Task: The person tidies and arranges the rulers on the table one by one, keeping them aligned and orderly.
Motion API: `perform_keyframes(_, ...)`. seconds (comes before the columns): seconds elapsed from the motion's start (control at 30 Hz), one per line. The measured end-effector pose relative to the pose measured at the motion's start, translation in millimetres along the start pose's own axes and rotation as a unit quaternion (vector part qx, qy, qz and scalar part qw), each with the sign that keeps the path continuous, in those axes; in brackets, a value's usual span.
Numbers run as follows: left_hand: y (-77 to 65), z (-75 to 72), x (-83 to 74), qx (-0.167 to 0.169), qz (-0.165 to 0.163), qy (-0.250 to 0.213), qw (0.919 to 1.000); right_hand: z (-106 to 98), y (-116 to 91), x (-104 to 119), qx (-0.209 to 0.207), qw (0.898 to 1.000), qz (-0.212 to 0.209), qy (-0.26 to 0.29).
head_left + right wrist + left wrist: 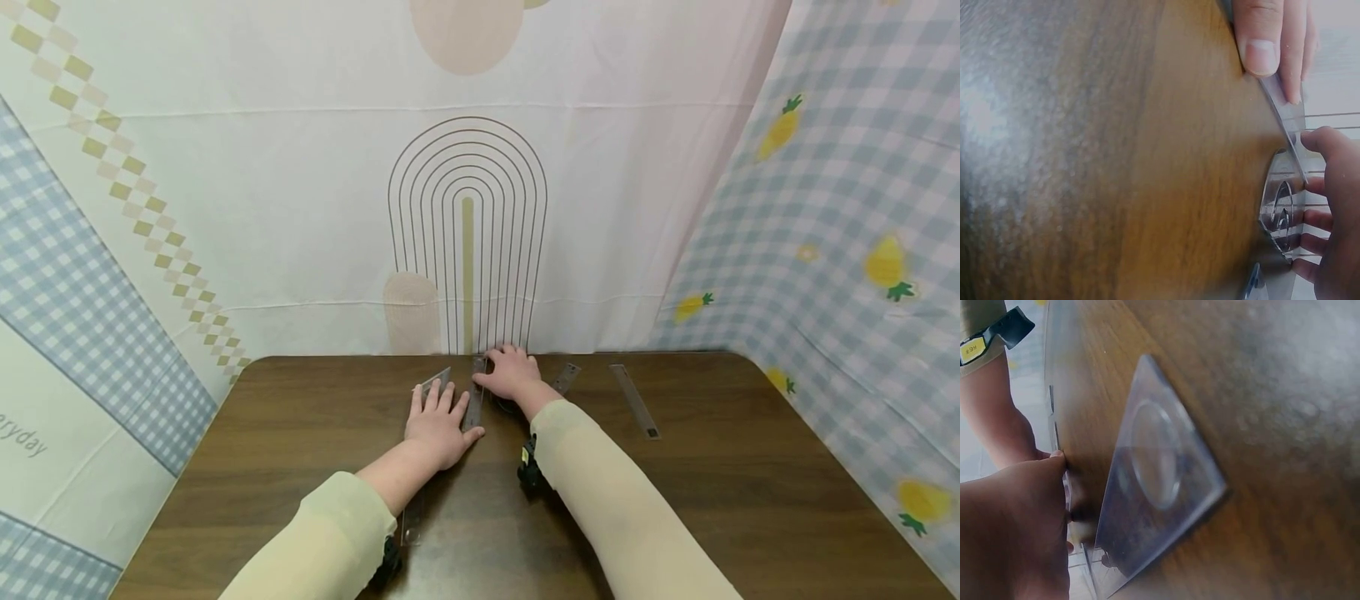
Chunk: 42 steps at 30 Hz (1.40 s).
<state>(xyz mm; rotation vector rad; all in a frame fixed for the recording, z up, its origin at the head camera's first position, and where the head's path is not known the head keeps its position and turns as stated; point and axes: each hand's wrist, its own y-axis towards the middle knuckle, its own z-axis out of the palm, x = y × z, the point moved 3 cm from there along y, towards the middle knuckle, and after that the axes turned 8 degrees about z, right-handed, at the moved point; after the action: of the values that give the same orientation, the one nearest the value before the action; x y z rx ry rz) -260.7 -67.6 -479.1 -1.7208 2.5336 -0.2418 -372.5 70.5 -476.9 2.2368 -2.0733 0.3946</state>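
My left hand [437, 432] rests flat, fingers spread, over a clear set square [412, 529] whose corners show beyond the hand. That set square [1132, 528] has an oval cutout in the left wrist view. Between the hands lies a clear ruler [474, 408], with the left thumb near its lower end. My right hand [512, 374] touches the ruler's far end with thumb and index finger, its fingers spread. Below the right hand a clear, curved-edged plate like a protractor [1272, 194] is partly hidden; the other right fingers reach along its far side.
Right of the right hand lies another clear drawing piece [567, 377], partly covered by the wrist. Farther right, a second clear ruler [635, 402] lies slanted. The brown wooden table [720, 500] ends at a patterned cloth wall [322, 208].
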Motion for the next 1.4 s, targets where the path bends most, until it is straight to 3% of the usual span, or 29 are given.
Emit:
perform_keyframes(0.27, 0.2, 0.9, -0.4, -0.001, -0.002, -0.008, 1.0000, 0, 1, -3, -0.004, 1.000, 0.002, 0.027)
perform_keyframes(0.47, 0.3, 2.1, -0.9, -0.011, -0.002, -0.010, 0.9999, 0, 4, -8, -0.012, 0.996, 0.010, 0.087)
perform_keyframes(0.97, 1.3, 3.7, 1.2, -0.032, -0.002, -0.026, 0.9991, -8, 4, -9, -0.073, 0.981, -0.011, 0.177)
perform_keyframes(1.3, 3.2, 8.0, 1.7, -0.040, -0.004, -0.026, 0.9988, -6, 3, -8, -0.056, 0.963, 0.006, 0.264)
perform_keyframes(1.4, 4.8, 11.2, 2.1, -0.036, -0.009, -0.019, 0.9991, -3, 1, -8, -0.039, 0.948, 0.009, 0.316)
